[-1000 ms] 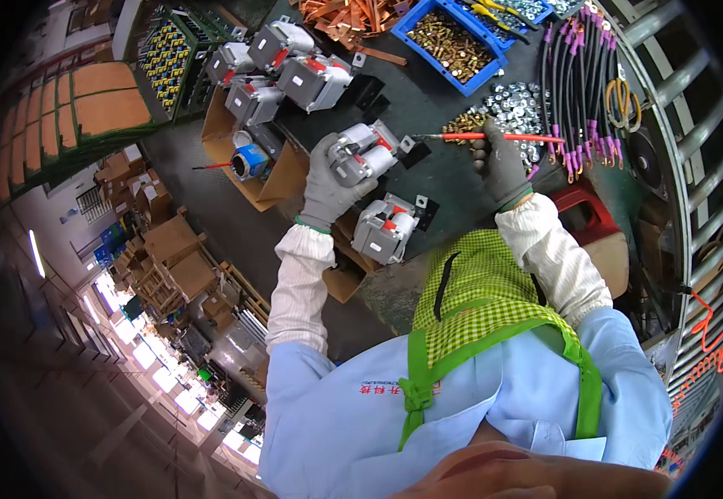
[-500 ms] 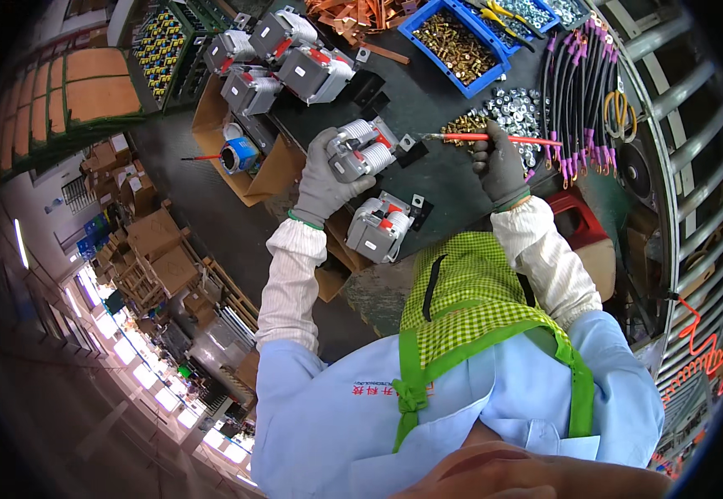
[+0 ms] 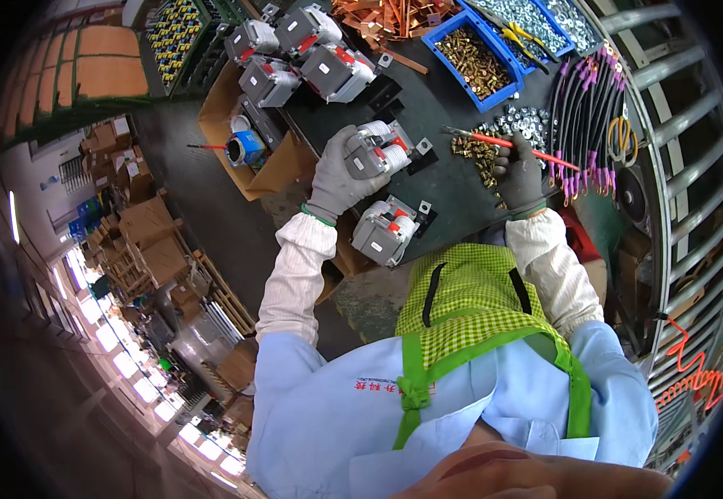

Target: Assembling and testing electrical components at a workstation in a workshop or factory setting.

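In my gloved left hand [image 3: 336, 179] is a grey electrical unit [image 3: 370, 158] with white ribbed cylinders, red patches and a flat metal tab; my fingers are wrapped round its near left side. The gloved right hand [image 3: 521, 176] is closed on a long, slim red-handled tool [image 3: 551, 158]. Its narrow grey end points left, a short way from the unit's tab. Under and beside the tool lie loose brass-coloured bolts [image 3: 471, 148] and silver nuts [image 3: 532, 125]. A second grey unit [image 3: 382, 234] stands near the table's front edge, close to my left wrist.
Several more grey units [image 3: 336, 73] stand at the back left. Blue trays [image 3: 485, 104] of fasteners, copper strips [image 3: 391, 21] and black cables [image 3: 582, 116] with scissors [image 3: 622, 140] occupy the far and right side. Left is a cardboard box [image 3: 282, 170] with a blue can [image 3: 249, 150].
My right hand has drawn the red-handled tool away from the held unit's tab, a little to the right. The left hand keeps its hold. The whole view has shifted slightly.
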### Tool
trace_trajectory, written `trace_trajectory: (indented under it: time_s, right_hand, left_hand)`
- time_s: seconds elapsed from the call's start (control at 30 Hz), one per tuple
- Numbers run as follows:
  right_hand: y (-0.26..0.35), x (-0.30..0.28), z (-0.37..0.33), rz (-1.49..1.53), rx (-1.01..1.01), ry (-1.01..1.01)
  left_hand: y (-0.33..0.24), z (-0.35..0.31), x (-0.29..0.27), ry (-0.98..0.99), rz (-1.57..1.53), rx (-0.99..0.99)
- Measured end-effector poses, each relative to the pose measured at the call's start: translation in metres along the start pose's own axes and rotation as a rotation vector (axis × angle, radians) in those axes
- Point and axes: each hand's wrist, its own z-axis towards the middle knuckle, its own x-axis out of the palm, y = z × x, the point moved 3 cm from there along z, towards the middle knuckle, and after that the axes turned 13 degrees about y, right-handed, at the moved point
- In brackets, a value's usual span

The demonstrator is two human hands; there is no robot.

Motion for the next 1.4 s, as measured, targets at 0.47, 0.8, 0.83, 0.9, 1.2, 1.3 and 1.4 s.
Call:
trace_trajectory:
  time_s: [0.47,0.8,0.83,0.9,1.2,1.3,1.4]
  right_hand:
    - [0.031,-0.017,-0.013,-0.049,0.072,-0.01]
    - [0.02,-0.001,-0.009,-0.133,0.105,0.009]
    - [0.019,0.002,-0.01,-0.14,0.128,0.046]
    - [0.008,0.007,-0.011,-0.126,0.157,0.068]
    - [-0.043,0.034,-0.056,-0.27,0.325,0.147]
    - [-0.053,0.039,-0.072,-0.233,0.396,0.111]
    - [-0.063,0.037,-0.076,-0.2,0.398,0.124]
  left_hand:
    - [0.064,-0.011,-0.078,-0.019,0.158,-0.182]
    - [0.074,0.017,-0.094,-0.081,0.152,-0.222]
    - [0.075,0.019,-0.087,-0.113,0.141,-0.224]
    - [0.083,0.017,-0.086,-0.144,0.124,-0.231]
    - [0.064,-0.002,-0.077,-0.288,0.302,-0.191]
    - [0.019,-0.046,-0.071,-0.267,0.22,-0.139]
    - [0.003,-0.101,-0.021,-0.005,-0.039,-0.122]
